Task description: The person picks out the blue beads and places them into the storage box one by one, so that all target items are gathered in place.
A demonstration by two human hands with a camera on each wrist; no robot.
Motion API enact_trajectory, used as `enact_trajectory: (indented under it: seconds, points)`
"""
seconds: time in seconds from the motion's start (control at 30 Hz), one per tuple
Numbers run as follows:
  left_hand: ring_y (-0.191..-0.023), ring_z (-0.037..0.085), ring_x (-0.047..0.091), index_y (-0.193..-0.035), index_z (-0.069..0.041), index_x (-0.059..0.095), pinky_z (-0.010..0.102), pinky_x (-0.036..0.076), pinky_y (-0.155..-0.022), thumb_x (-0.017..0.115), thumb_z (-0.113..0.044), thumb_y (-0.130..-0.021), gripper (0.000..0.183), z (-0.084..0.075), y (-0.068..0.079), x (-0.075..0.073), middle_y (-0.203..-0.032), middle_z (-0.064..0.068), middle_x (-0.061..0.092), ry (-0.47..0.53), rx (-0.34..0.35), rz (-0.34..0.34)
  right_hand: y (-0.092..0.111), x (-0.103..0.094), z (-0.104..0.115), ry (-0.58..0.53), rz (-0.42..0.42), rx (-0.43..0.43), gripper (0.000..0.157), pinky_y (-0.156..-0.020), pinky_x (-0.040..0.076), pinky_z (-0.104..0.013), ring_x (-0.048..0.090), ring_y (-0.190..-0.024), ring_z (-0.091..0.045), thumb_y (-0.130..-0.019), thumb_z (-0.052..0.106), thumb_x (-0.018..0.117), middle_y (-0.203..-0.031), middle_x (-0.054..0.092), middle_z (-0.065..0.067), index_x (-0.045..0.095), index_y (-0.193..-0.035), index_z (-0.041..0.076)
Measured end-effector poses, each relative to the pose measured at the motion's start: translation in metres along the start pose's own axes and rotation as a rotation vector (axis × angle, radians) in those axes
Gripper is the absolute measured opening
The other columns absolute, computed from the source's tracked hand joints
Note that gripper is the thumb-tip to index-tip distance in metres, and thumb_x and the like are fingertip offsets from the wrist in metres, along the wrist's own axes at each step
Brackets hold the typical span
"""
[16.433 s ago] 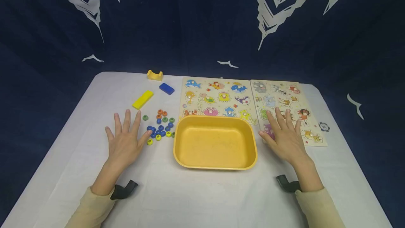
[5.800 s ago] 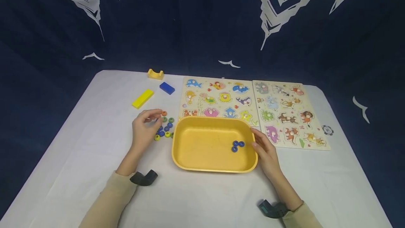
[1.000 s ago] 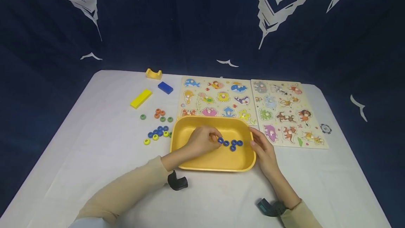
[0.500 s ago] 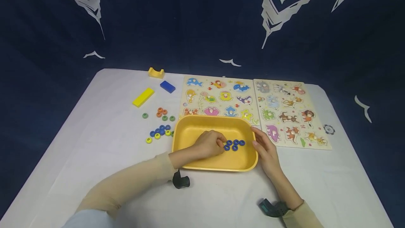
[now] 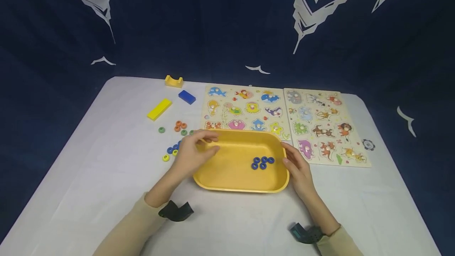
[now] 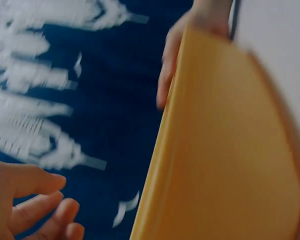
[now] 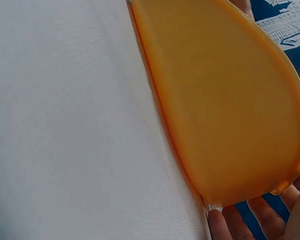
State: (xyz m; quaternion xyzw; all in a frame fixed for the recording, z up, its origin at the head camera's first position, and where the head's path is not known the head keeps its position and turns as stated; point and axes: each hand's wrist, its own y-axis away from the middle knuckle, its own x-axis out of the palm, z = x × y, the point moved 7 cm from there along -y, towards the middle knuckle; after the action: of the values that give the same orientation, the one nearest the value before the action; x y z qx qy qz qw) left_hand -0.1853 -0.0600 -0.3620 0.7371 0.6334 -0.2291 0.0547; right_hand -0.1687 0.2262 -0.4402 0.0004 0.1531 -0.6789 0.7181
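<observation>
In the head view, the yellow tray [image 5: 227,177] stands at the middle of the table. Several blue beads [image 5: 254,166] lie together on its right half. My left hand [image 5: 188,157] hovers by the tray's left rim, thumb and fingers apart, holding nothing; those parted fingers [image 6: 40,182] also show in the left wrist view. At the opposite end, my right hand [image 5: 298,169] holds the tray's right rim, thumb at the edge and fingers along the outer wall. Left of the tray lie blue beads [image 5: 170,151] and yellow beads [image 5: 166,158], partly covered by my left hand.
Orange beads [image 5: 183,125] and green beads [image 5: 161,130] lie farther back. Behind them are a yellow block [image 5: 159,109], a blue block [image 5: 187,97] and a notched yellow block [image 5: 174,81]. A sea-animal puzzle board [image 5: 245,108] and a land-animal puzzle board [image 5: 328,137] lie behind and right of the tray.
Blue beads have gone from the table pile into the tray, bare at first. My left hand has let go of one there and moved back left. My right hand has stayed at the rim lately.
</observation>
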Motion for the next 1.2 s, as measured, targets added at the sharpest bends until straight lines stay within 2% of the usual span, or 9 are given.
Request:
enact_trajectory:
  seconds: [0.13,0.23,0.4,0.5,0.63,0.8,0.93,1.03,1.2]
  points:
    - [-0.09,0.019,0.054,-0.102,-0.009,0.063,0.039,0.044,-0.079,0.069,-0.013,-0.075,0.028,0.022,0.008,-0.04,-0.096,0.005,0.064,-0.01,-0.008,-0.116,0.0,0.0,-0.001,0.0,0.0,0.005,0.039,-0.094,0.035,-0.013,0.04,-0.122,-0.007,-0.091,0.009,0.044,-0.135,0.041,-0.01,0.042,-0.13,0.008]
    - [-0.09,0.02,0.054,-0.102,-0.008,0.064,0.037,0.045,-0.077,0.07,-0.012,-0.074,0.028,0.043,0.018,-0.064,-0.096,0.008,0.064,-0.045,-0.015,-0.217,0.0,0.0,-0.002,0.004,0.005,0.007,0.039,-0.095,0.035,-0.013,0.04,-0.122,-0.007,-0.092,0.01,0.044,-0.135,0.042,-0.008,0.042,-0.13,0.009]
    - [-0.089,0.013,0.052,-0.102,-0.008,0.064,0.034,0.042,-0.078,0.068,-0.013,-0.075,0.028,0.078,0.034,-0.086,-0.094,0.009,0.063,-0.077,-0.075,-0.346,0.0,0.0,-0.002,0.006,0.004,0.008,0.038,-0.095,0.035,-0.014,0.04,-0.122,-0.007,-0.092,0.012,0.045,-0.135,0.042,-0.007,0.042,-0.13,0.01]
    - [-0.091,0.012,0.053,-0.103,-0.011,0.064,0.031,0.039,-0.079,0.069,-0.017,-0.075,0.029,0.098,0.04,-0.091,-0.096,0.005,0.063,-0.106,-0.118,-0.375,0.0,0.001,-0.002,0.002,0.004,0.009,0.038,-0.095,0.035,-0.014,0.04,-0.122,-0.007,-0.092,0.012,0.045,-0.135,0.042,-0.007,0.042,-0.13,0.01]
    - [-0.094,0.015,0.053,-0.105,-0.013,0.062,0.031,0.039,-0.081,0.071,-0.013,-0.072,0.034,0.111,0.043,-0.09,-0.098,0.003,0.06,-0.178,-0.174,-0.355,0.0,0.001,-0.002,-0.009,0.003,0.009,0.038,-0.095,0.034,-0.013,0.04,-0.122,-0.006,-0.091,0.007,0.044,-0.135,0.041,-0.011,0.042,-0.13,0.007]
    - [-0.093,0.018,0.049,-0.109,-0.013,0.06,0.035,0.038,-0.081,0.072,-0.009,-0.067,0.044,0.118,0.043,-0.085,-0.1,0.003,0.057,-0.341,-0.171,-0.29,0.001,0.002,0.0,-0.005,-0.001,0.013,0.039,-0.096,0.033,-0.012,0.04,-0.122,-0.005,-0.091,0.005,0.044,-0.135,0.041,-0.013,0.042,-0.13,0.006]
    - [-0.092,0.017,0.046,-0.106,-0.013,0.061,0.034,0.038,-0.079,0.07,-0.012,-0.067,0.041,0.124,0.042,-0.08,-0.098,0.001,0.056,-0.447,-0.163,-0.268,0.001,0.001,0.002,-0.003,0.001,0.0,0.039,-0.096,0.033,-0.012,0.039,-0.123,-0.004,-0.091,0.007,0.044,-0.135,0.041,-0.011,0.042,-0.13,0.006]
    - [-0.092,0.017,0.046,-0.103,-0.013,0.062,0.035,0.038,-0.078,0.069,-0.014,-0.068,0.036,0.126,0.041,-0.079,-0.097,0.001,0.056,-0.487,-0.161,-0.273,0.001,0.0,0.003,0.0,0.0,-0.01,0.038,-0.095,0.033,-0.012,0.039,-0.123,-0.005,-0.092,0.008,0.044,-0.135,0.041,-0.012,0.042,-0.13,0.006]
    - [-0.09,0.018,0.046,-0.096,-0.011,0.065,0.035,0.037,-0.075,0.07,-0.013,-0.068,0.028,0.125,0.041,-0.08,-0.093,0.002,0.057,-0.499,-0.16,-0.301,0.001,0.0,0.003,0.002,-0.002,-0.005,0.038,-0.094,0.034,-0.012,0.041,-0.122,-0.006,-0.092,0.009,0.043,-0.135,0.041,-0.012,0.043,-0.129,0.007]
